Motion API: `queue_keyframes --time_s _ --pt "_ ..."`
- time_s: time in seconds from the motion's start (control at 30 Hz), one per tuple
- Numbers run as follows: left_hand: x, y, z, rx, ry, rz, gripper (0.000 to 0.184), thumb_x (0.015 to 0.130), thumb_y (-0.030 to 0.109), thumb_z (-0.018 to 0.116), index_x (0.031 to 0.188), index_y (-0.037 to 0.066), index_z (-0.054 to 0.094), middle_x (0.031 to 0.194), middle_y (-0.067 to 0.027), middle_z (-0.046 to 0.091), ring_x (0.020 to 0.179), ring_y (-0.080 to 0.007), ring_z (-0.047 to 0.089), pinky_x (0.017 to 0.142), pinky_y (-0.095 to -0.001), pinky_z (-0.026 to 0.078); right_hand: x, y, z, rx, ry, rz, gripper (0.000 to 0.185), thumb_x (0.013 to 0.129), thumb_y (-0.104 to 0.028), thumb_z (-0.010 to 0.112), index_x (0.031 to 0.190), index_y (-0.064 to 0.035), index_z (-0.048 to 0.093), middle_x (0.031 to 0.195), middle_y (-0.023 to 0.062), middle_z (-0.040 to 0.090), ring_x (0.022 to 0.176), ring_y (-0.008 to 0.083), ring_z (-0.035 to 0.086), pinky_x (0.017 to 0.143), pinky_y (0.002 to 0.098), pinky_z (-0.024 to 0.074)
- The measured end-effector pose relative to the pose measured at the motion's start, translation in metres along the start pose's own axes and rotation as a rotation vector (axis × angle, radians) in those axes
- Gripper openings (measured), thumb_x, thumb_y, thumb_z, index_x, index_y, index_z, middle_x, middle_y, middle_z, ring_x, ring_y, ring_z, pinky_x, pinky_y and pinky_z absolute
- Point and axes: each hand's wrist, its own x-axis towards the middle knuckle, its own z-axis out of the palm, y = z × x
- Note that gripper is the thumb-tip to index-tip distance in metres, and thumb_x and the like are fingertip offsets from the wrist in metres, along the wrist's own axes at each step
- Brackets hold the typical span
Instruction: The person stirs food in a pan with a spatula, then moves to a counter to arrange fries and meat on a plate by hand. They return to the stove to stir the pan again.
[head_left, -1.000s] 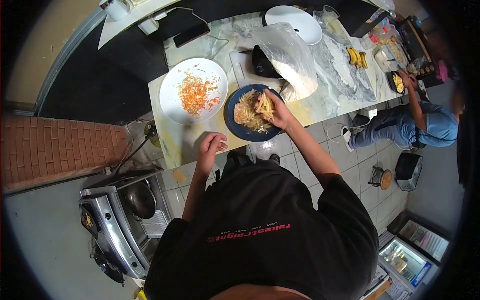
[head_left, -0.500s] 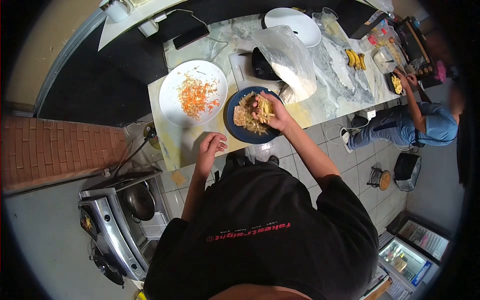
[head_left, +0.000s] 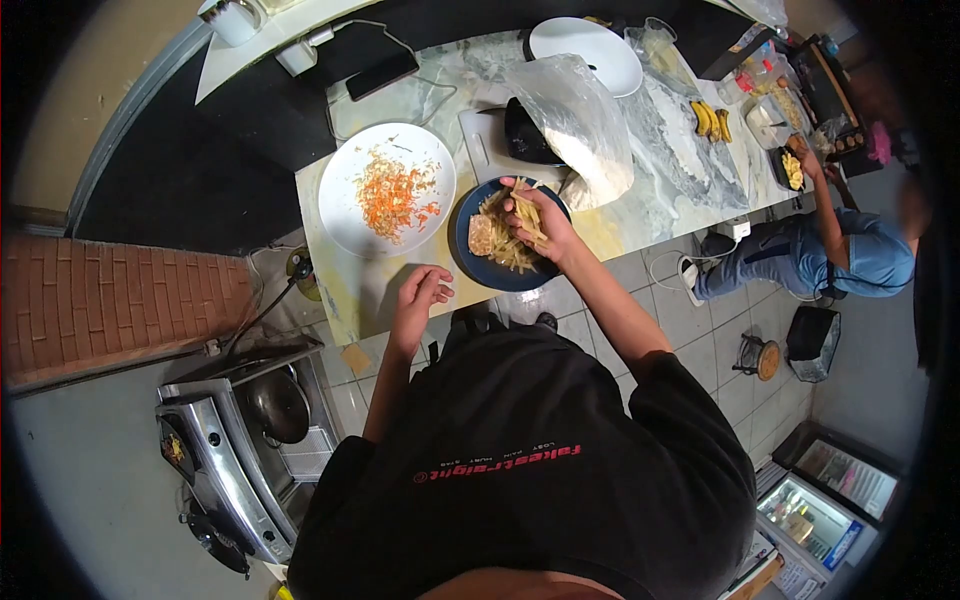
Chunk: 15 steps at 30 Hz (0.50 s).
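Observation:
My right hand [head_left: 548, 228] is over a dark blue plate [head_left: 484, 271], its fingers wrapped round a bunch of pale yellow french fries [head_left: 526, 222]. More fries lie on the plate below the hand. Beside them, at the plate's left, sits a pinkish-brown slab of food [head_left: 481, 240] whose kind I cannot make out. My left hand [head_left: 423, 294] hovers at the counter's front edge, left of the plate, with loosely bent fingers and nothing in it. Left of the blue plate stands a large white plate [head_left: 338, 215] with shredded orange and pale vegetables [head_left: 392, 195].
Behind the blue plate are a white cutting board [head_left: 482, 150], a black container [head_left: 525, 135] and a clear plastic bag [head_left: 590, 110]. Bananas [head_left: 712, 121] lie farther right, near a co-worker in a blue shirt [head_left: 870, 255]. A stove [head_left: 225, 470] stands lower left.
My right hand has shifted slightly over the blue plate, and the fries in its grip have tilted more upright. My left hand stays put. The co-worker's hands have moved a little.

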Motion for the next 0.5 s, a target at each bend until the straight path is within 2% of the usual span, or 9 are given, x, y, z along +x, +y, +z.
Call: queue_keyframes --time_s 0.17,0.27,0.43,0.5 --pt "0.008 0.0 0.002 0.049 -0.01 0.053 0.022 0.103 0.021 0.047 0.105 0.003 0.059 0.098 -0.004 0.063 0.084 -0.0111 0.061 0.076 -0.0255 0.047 0.001 0.005 0.001 -0.058 -0.004 -0.054 0.026 0.096 -0.02 0.046 0.119 -0.0086 0.049 0.086 0.0066 0.057 0.062 0.0139 0.051 0.042 0.0232 0.0396" --pt "0.013 0.01 0.021 0.165 -0.012 0.172 0.018 0.101 0.019 0.051 0.104 0.003 0.06 0.096 -0.0037 0.063 0.082 -0.0102 0.061 0.073 -0.0253 0.047 0.0 0.011 0.0 -0.055 -0.034 -0.054 0.024 0.096 -0.021 0.046 0.116 -0.0088 0.05 0.085 0.0064 0.057 0.062 0.0141 0.051 0.043 0.024 0.0397" --pt "0.051 0.069 0.053 0.405 -0.075 0.278 0.016 0.099 0.015 0.055 0.106 0.001 0.059 0.095 -0.0042 0.062 0.083 -0.0084 0.06 0.075 -0.0238 0.047 -0.003 0.013 0.007 -0.048 0.023 -0.014 0.023 0.097 -0.025 0.046 0.11 -0.0068 0.053 0.086 0.0062 0.058 0.063 0.0146 0.053 0.043 0.0242 0.0401" --pt "0.073 0.083 0.063 0.413 -0.099 0.309 0.016 0.098 0.015 0.056 0.108 0.002 0.059 0.097 -0.0046 0.063 0.083 -0.0097 0.061 0.075 -0.0246 0.048 -0.003 0.017 0.005 -0.033 0.006 -0.023 0.024 0.097 -0.026 0.046 0.108 -0.0062 0.054 0.086 0.0063 0.059 0.063 0.0146 0.054 0.043 0.0241 0.0401"
